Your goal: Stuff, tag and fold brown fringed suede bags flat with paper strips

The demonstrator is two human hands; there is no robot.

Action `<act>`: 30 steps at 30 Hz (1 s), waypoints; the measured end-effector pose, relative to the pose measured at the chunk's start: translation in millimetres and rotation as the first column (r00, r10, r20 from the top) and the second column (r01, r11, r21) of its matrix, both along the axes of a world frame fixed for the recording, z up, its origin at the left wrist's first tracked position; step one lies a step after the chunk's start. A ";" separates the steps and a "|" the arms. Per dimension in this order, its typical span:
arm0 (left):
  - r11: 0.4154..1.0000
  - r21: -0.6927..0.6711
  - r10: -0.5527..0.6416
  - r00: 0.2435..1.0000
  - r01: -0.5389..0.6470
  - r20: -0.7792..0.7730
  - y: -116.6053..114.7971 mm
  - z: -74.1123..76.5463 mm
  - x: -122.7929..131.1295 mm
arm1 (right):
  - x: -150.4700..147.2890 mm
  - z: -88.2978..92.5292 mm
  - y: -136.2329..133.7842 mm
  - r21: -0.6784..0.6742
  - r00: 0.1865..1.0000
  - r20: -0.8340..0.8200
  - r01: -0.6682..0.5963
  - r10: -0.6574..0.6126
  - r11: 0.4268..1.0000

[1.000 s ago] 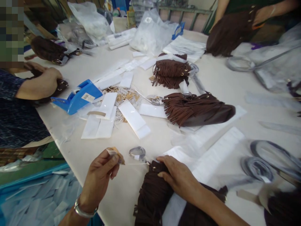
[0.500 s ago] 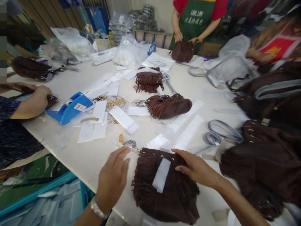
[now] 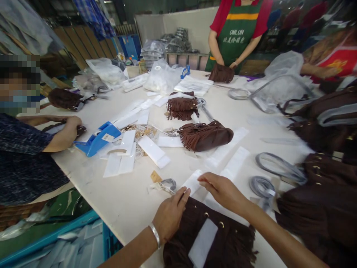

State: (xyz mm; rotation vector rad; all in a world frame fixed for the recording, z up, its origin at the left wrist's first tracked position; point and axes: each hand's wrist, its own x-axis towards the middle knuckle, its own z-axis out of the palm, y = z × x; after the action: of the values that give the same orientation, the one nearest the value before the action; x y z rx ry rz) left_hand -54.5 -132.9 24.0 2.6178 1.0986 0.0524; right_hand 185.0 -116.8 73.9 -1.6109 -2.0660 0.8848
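A dark brown fringed bag (image 3: 234, 242) with brass eyelets lies on the table directly before me, its lower part cut off by the frame. A white strip (image 3: 203, 242) rests on its front. My left hand (image 3: 169, 214) is at the bag's upper left corner, thumb and fingers closed on its edge. Just beyond the bag's top edge is my right hand (image 3: 221, 190), fingers bent together over a white sheet (image 3: 192, 180); whatever they pinch is hidden. Beside the left fingertips lie a tan tag (image 3: 155, 176) and a grey wrapped coil (image 3: 169, 183).
Mid-table are two more fringed bags (image 3: 206, 137) (image 3: 182, 106), a blue tape dispenser (image 3: 102, 138) and white packets (image 3: 153, 150). Grey wrapped straps (image 3: 262, 186) and piled brown bags (image 3: 315, 208) stand right. Co-workers' hands (image 3: 71, 128) handle bags left and at the back. A blue crate (image 3: 92, 216) sits below.
My right hand has left the bag's top right edge and moved up-left over the white sheet. My left hand has come in to the bag's corner. The view has tilted upward.
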 end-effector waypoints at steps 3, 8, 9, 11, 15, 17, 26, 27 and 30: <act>0.997 -0.046 -0.062 0.996 0.060 -0.057 9.4 -2.9 5.1 | -58.1 -23.5 65.4 0.002 0.983 0.054 -0.177 0.177 0.984; 0.996 -0.055 -0.076 0.993 0.071 -0.094 14.4 -1.7 -3.5 | -104.9 -55.3 99.9 -0.017 0.909 0.173 -0.383 0.380 0.923; 0.997 -0.050 -0.063 0.994 0.059 -0.084 14.0 -0.6 -7.6 | -100.6 -57.2 97.8 -0.008 0.929 0.166 -0.334 0.330 0.943; 0.999 -0.036 -0.032 0.999 0.030 -0.044 13.0 0.7 -16.0 | -84.9 -58.3 89.3 0.001 0.970 0.135 -0.204 0.202 0.979; 0.999 -0.034 -0.017 0.998 0.019 0.059 9.8 -4.5 -24.6 | -58.8 -58.0 68.6 -0.053 0.998 0.051 -0.020 0.023 0.998; 0.998 -0.059 -0.015 0.994 0.021 0.110 7.5 -8.9 -25.2 | -55.9 -57.9 62.7 -0.076 0.999 0.031 0.022 -0.019 0.997; 0.763 -0.527 0.604 0.705 -0.375 0.372 26.1 4.2 -15.5 | -56.0 -34.9 64.1 -0.144 0.985 -0.166 -0.078 0.053 0.987; 0.719 -0.587 0.640 0.685 -0.372 0.350 31.5 5.2 -11.1 | -55.1 -31.9 66.1 -0.162 0.976 -0.201 -0.117 0.083 0.980; 0.609 -0.738 0.695 0.644 -0.291 0.319 42.8 0.8 2.4 | -52.0 -27.3 74.5 -0.258 0.952 -0.280 -0.199 0.124 0.945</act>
State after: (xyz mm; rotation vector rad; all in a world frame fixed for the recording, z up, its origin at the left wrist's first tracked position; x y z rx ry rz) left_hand -52.1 -90.2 24.8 1.4302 1.3057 0.4985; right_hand 133.0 -42.2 46.6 -1.3754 -1.9741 1.4270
